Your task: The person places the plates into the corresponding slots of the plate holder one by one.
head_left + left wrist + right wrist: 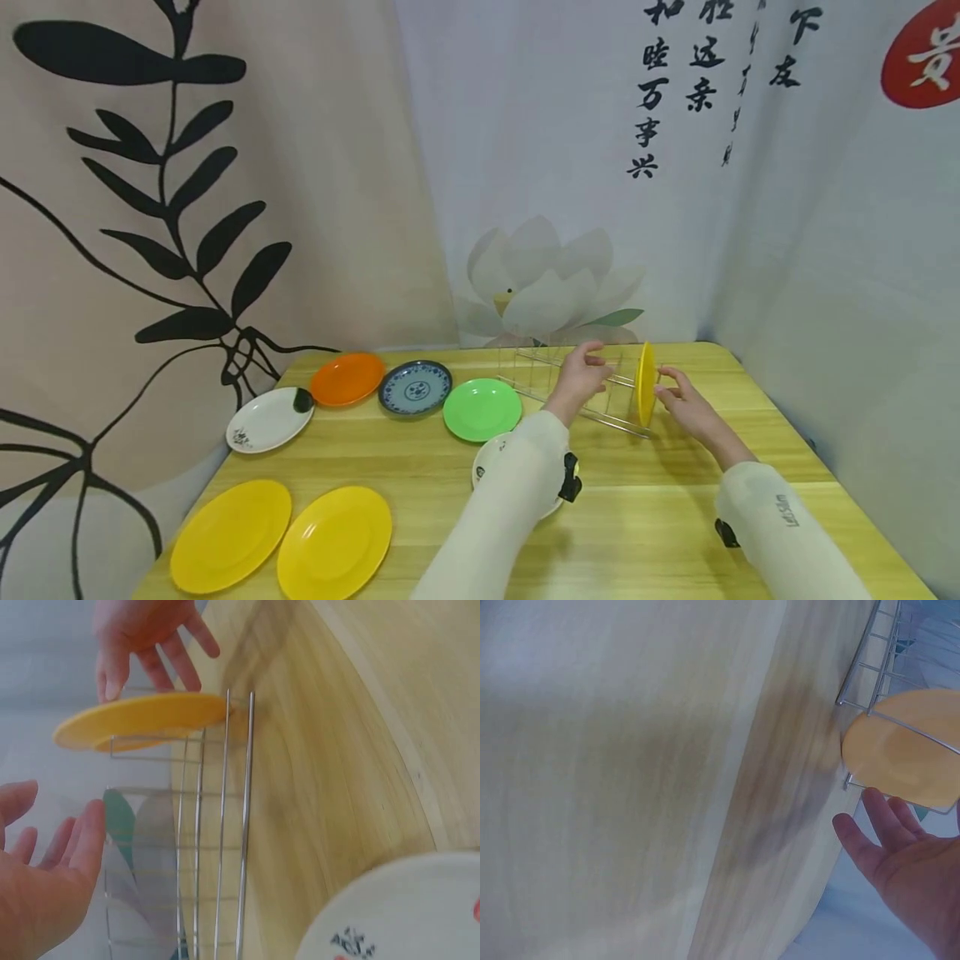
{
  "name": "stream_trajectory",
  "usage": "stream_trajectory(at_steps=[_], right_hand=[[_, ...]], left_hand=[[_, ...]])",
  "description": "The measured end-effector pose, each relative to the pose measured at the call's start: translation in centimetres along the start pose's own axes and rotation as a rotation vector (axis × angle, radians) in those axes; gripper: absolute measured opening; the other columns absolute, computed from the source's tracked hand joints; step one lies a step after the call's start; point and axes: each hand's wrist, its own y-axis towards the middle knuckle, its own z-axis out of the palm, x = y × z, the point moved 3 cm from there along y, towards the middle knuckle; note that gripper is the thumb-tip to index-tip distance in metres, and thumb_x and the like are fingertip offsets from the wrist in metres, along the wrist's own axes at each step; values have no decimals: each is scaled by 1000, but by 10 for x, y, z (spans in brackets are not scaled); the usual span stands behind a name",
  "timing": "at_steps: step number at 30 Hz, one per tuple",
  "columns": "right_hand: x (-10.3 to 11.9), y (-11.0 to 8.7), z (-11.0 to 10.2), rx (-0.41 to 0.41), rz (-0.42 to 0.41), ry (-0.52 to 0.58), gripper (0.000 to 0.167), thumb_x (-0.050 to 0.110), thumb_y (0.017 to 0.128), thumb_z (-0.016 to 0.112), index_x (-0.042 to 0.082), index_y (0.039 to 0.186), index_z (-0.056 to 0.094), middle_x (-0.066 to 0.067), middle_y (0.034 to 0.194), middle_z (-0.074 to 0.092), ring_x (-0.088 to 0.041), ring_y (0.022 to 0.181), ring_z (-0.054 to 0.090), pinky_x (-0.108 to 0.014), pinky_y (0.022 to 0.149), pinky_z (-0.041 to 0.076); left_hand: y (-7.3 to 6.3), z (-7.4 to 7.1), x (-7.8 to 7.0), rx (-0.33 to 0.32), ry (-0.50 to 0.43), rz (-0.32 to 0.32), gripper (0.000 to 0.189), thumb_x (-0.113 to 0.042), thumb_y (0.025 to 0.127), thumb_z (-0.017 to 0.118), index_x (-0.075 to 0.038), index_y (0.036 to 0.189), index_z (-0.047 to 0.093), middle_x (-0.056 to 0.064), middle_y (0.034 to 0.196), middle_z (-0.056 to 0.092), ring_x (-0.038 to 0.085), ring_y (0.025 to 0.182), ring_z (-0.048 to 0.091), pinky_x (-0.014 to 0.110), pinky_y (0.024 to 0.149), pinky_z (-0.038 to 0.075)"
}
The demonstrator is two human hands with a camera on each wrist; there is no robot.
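A wire dish rack [611, 419] lies along the back right of the table, a yellow plate [645, 387] standing on edge at its right end. Over the rack's middle, my left hand [581, 379] holds nothing, its fingers extended toward the plate with a gap between, as the left wrist view [56, 877] also shows. My right hand [686, 404] is just right of the plate, fingers spread. In the right wrist view its fingertips [874, 796] come close to the rack's end wire below the plate. A white plate with a printed pattern [412, 915] is partly hidden under my left sleeve.
Left of the rack lie a green plate [482, 410], a blue patterned plate [415, 388], an orange plate [347, 379] and a white oval-looking plate [266, 422]. Two yellow plates [231, 537] lie at the front left. Printed curtains [337, 208] hang behind the table.
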Motion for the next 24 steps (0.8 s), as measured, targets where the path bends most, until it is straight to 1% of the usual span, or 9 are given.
stream_trajectory(at_steps=[5, 10, 11, 17, 21, 24], right_hand=[[-4, -1, -3, 1, 7, -2, 63, 39, 109, 32, 1, 154, 11, -44, 143, 31, -58, 127, 39, -66, 100, 38], [-5, -2, -3, 16, 14, 7, 64, 39, 109, 30, 0, 155, 8, -44, 145, 27, -60, 127, 38, -68, 102, 36], [-5, -3, -3, 18, 15, 11, 63, 38, 109, 30, 0, 155, 8, -44, 145, 27, -60, 127, 37, -68, 102, 35], [-5, -1, -1, 30, 4, 2, 62, 37, 110, 29, -1, 154, 7, -45, 144, 27, -61, 125, 39, -69, 101, 35], [-5, 1, 2, 32, -1, -1, 63, 38, 110, 28, -1, 154, 7, -46, 144, 27, -61, 124, 39, -69, 101, 36], [-4, 2, 2, 32, -8, -4, 62, 37, 110, 27, -2, 154, 6, -47, 143, 27, -62, 124, 40, -68, 101, 36]], left_hand=[[1, -13, 2, -14, 7, 2, 42, -5, 93, 68, -14, 133, 59, 11, 114, 60, 32, 102, 63, 42, 82, 57], [1, -33, 2, -48, 26, 7, 39, -8, 94, 68, -15, 132, 60, 9, 112, 60, 28, 100, 64, 44, 82, 57], [1, -38, 2, -53, 26, 8, 39, -8, 94, 67, -15, 132, 59, 9, 113, 60, 26, 100, 63, 44, 82, 57], [1, -71, 3, -87, 15, 20, 42, -8, 95, 65, -10, 136, 55, 16, 122, 59, 29, 106, 62, 42, 82, 57], [3, -95, 3, -126, -10, 27, 43, -9, 96, 63, -8, 138, 52, 17, 123, 58, 29, 108, 61, 42, 84, 57], [3, -113, 2, -163, -39, 16, 44, -9, 96, 63, -7, 139, 51, 17, 123, 57, 31, 110, 60, 43, 87, 56]])
